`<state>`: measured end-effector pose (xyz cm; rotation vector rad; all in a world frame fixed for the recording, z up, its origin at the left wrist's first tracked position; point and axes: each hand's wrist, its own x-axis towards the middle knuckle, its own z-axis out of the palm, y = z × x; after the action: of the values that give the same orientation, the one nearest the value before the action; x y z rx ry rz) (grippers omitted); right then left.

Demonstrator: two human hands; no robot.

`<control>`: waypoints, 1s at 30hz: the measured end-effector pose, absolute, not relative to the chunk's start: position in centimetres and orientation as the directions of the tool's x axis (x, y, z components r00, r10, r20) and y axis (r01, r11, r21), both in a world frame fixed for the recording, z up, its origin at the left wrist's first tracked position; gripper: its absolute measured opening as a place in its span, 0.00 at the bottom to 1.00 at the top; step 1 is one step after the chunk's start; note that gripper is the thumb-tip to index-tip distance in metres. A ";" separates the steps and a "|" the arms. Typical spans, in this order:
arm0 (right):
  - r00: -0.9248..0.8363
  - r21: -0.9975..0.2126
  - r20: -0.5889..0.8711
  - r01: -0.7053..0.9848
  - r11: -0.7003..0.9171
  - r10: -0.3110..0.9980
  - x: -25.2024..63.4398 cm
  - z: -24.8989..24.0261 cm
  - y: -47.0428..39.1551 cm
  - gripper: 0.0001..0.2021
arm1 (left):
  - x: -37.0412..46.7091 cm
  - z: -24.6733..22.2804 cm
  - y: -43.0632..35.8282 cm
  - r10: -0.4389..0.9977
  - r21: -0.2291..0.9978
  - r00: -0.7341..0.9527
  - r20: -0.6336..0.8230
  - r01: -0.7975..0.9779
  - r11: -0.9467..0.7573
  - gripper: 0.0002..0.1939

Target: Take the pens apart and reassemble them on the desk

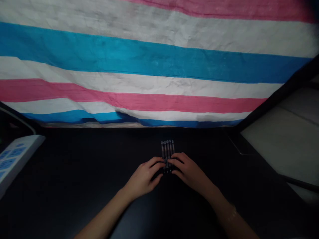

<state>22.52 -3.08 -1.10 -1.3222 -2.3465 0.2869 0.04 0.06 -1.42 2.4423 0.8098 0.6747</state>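
Pinching slim rods [168, 148], left hand [142, 178] and right hand [191, 172] face striped sheeting [149, 58], power strip [15, 161] far left.

Looks forward and down from the wearer's head, across a flat black tabletop [82, 169]. Faces a creased pink, white and blue striped sheet [159, 61] filling most of the upper half. Frames bare left hand [143, 176] and bare right hand [191, 172] from above and behind, below centre.

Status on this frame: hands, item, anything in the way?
Left hand, right hand flanking near end of slim stick row; grip unclear. Sticks side by side. White power strip well apart, far left.
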 end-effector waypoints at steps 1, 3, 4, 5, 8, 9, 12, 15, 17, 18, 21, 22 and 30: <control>-0.450 -0.380 0.265 0.764 0.521 0.853 22.5 -1.1 -3.0 0.20 | 0.0 -1.4 0.1 0.645 0.572 0.703 0.298 0.409 -0.711 0.17; -0.446 -0.380 0.262 0.768 0.516 0.856 22.6 -1.2 -3.0 0.20 | 0.0 -1.4 0.0 0.645 0.575 0.704 0.297 0.408 -0.709 0.17; -0.445 -0.380 0.260 0.769 0.514 0.857 22.6 -1.2 -3.0 0.20 | 0.0 -1.4 0.0 0.644 0.576 0.706 0.295 0.406 -0.709 0.17; -0.445 -0.378 0.260 0.770 0.514 0.857 22.6 -1.1 -3.0 0.20 | 0.0 -1.3 0.0 0.641 0.577 0.709 0.293 0.404 -0.710 0.17; -0.445 -0.369 0.270 0.771 0.518 0.854 22.6 -0.9 -3.1 0.19 | 0.1 -1.3 0.0 0.632 0.572 0.713 0.303 0.394 -0.719 0.17; -0.442 -0.369 0.277 0.771 0.519 0.853 22.6 -0.8 -3.1 0.18 | 0.1 -1.3 0.0 0.631 0.569 0.710 0.313 0.391 -0.723 0.17; -0.415 -0.375 0.311 0.774 0.511 0.855 22.5 -0.4 -3.3 0.15 | 0.1 -1.5 0.1 0.633 0.562 0.692 0.347 0.387 -0.731 0.17; -0.380 -0.378 0.344 0.781 0.497 0.859 22.3 0.1 -3.4 0.14 | 0.1 -1.5 0.3 0.627 0.554 0.691 0.359 0.383 -0.739 0.18; -0.356 -0.380 0.376 0.783 0.493 0.856 22.1 0.2 -3.5 0.13 | 0.0 -1.5 0.4 0.613 0.536 0.711 0.345 0.387 -0.750 0.22; -0.342 -0.384 0.396 0.781 0.492 0.852 22.1 0.3 -3.5 0.12 | -0.1 -1.5 0.5 0.605 0.523 0.724 0.330 0.394 -0.756 0.24; -0.306 -0.420 0.434 0.763 0.491 0.847 21.9 0.3 -3.7 0.11 | -0.2 -1.6 0.7 0.586 0.486 0.753 0.299 0.409 -0.773 0.29; -0.297 -0.437 0.437 0.755 0.489 0.849 21.8 0.3 -3.7 0.11 | -0.2 -1.7 0.7 0.585 0.478 0.753 0.302 0.412 -0.776 0.29; -0.199 -0.619 0.405 0.658 0.428 0.892 20.9 0.3 -4.3 0.10 | -0.5 -1.3 1.1 0.626 0.395 0.716 0.308 0.502 -0.769 0.22</control>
<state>20.94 -4.31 0.27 -1.3099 -1.9429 0.4022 -0.48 1.06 -1.31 2.6396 0.8891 0.6241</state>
